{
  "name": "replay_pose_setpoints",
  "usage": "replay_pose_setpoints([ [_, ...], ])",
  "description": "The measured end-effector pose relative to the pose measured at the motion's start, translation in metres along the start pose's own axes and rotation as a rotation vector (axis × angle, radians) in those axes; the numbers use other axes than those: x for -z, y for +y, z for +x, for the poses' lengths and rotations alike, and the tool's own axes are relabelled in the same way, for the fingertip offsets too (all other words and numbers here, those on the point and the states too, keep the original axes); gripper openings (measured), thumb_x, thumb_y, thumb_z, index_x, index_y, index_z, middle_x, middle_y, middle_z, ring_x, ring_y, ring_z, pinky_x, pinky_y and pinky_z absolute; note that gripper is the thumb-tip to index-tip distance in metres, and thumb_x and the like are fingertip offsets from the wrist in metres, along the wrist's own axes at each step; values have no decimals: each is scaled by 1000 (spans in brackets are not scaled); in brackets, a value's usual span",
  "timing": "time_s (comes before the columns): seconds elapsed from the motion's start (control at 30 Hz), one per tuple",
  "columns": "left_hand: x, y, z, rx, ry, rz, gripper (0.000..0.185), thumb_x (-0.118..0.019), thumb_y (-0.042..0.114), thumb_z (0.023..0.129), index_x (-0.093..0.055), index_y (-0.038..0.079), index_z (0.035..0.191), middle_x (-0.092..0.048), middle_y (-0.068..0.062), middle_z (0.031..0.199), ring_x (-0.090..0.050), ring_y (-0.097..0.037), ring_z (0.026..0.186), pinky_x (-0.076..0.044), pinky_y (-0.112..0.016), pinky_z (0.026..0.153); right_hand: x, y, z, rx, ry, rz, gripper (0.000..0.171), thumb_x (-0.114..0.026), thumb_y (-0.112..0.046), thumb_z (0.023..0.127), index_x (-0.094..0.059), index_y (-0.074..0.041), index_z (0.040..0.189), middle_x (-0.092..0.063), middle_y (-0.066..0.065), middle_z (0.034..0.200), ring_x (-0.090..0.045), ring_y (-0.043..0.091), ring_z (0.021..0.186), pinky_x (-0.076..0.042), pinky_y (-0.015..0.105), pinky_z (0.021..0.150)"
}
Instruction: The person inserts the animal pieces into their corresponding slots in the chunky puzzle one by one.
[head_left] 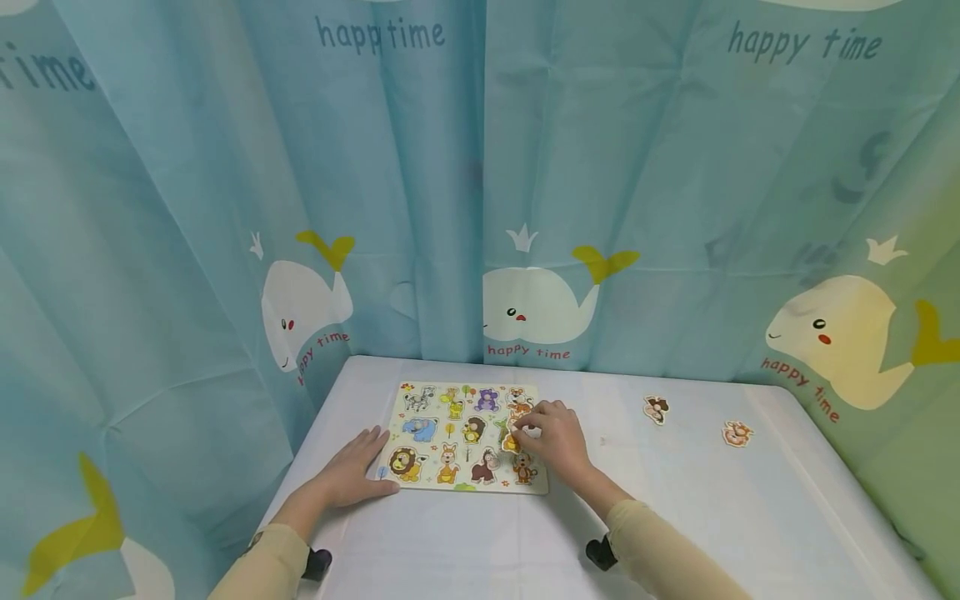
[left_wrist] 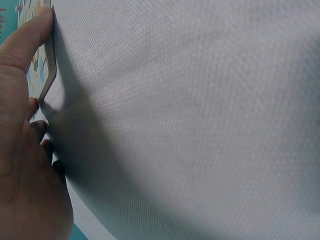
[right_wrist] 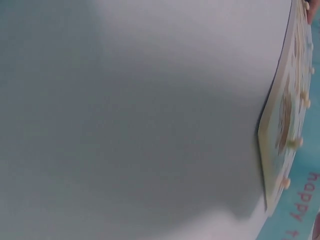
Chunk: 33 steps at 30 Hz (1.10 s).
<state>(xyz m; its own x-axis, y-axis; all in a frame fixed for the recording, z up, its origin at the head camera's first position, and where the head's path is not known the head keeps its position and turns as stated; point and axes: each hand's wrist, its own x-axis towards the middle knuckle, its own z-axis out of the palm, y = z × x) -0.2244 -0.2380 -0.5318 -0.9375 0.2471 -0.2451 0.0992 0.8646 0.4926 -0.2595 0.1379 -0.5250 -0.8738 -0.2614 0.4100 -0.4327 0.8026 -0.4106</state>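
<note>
A pale wooden animal puzzle board [head_left: 467,488] lies flat on the table, with knobbed pieces such as a lion [head_left: 406,464], a blue elephant [head_left: 420,429] and a purple animal [head_left: 487,400] in place. At its left side rests my left hand [head_left: 351,468], fingers extended; in the left wrist view the thumb [left_wrist: 31,37] touches the board's edge. My right hand [head_left: 558,439] is over the board's right part and pinches an orange-and-yellow puzzle piece [head_left: 511,441], partly hidden by the fingers. The right wrist view shows the board's corner [right_wrist: 266,150] and several knobs, not the pinched piece.
Two loose animal pieces lie right of the board: a brown-and-white one [head_left: 656,409] and an orange one [head_left: 738,433]. The white table [head_left: 675,492] meets a blue whale-print curtain [head_left: 420,208] at the back and sides. A black strap end [head_left: 601,552] hangs by the right sleeve.
</note>
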Motion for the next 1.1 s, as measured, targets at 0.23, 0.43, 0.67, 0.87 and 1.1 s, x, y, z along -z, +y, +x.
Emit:
replay_pose_setpoints([
  [0.23, 1, 0, -2, -6, 3, 6, 105, -78, 57, 83, -31, 5, 161, -22, -20, 167, -15, -44, 153, -18, -66, 120, -14, -17, 4, 29, -18, -7, 5, -86, -28, 83, -82, -25, 86, -59, -10, 83, -48, 12, 81, -40, 33, 71],
  [0.43, 1, 0, 0, -7, 0, 7, 105, -78, 58, 83, -31, 5, 160, -22, -20, 167, -14, -43, 154, -17, -65, 121, -26, -34, 8, 68, -56, 3, 5, -84, -30, 85, -82, -25, 86, -59, -12, 84, -51, 14, 91, -41, 35, 77],
  [0.67, 0, 0, 0, 5, 3, 9, 106, -78, 59, 81, -32, 6, 161, -22, -19, 167, -15, -43, 154, -18, -66, 120, -37, -51, 10, 89, -118, 7, 6, -84, -33, 85, -82, -28, 86, -59, -15, 84, -43, 11, 84, -38, 32, 76],
  [0.87, -1, 0, 0, 1, 7, 6, 106, -79, 58, 81, -32, 5, 160, -22, -20, 167, -15, -44, 153, -18, -66, 120, -49, -58, 11, 128, -134, -36, 7, -84, -36, 83, -81, -29, 84, -58, -16, 84, -44, 8, 83, -39, 30, 76],
  [1.1, -1, 0, -1, 5, 7, 8, 106, -79, 58, 81, -32, 6, 160, -22, -20, 167, -15, -44, 153, -17, -66, 120, -58, -64, 12, 121, -165, -50, 10, -84, -38, 83, -82, -29, 85, -58, -17, 84, -42, 7, 82, -38, 29, 76],
])
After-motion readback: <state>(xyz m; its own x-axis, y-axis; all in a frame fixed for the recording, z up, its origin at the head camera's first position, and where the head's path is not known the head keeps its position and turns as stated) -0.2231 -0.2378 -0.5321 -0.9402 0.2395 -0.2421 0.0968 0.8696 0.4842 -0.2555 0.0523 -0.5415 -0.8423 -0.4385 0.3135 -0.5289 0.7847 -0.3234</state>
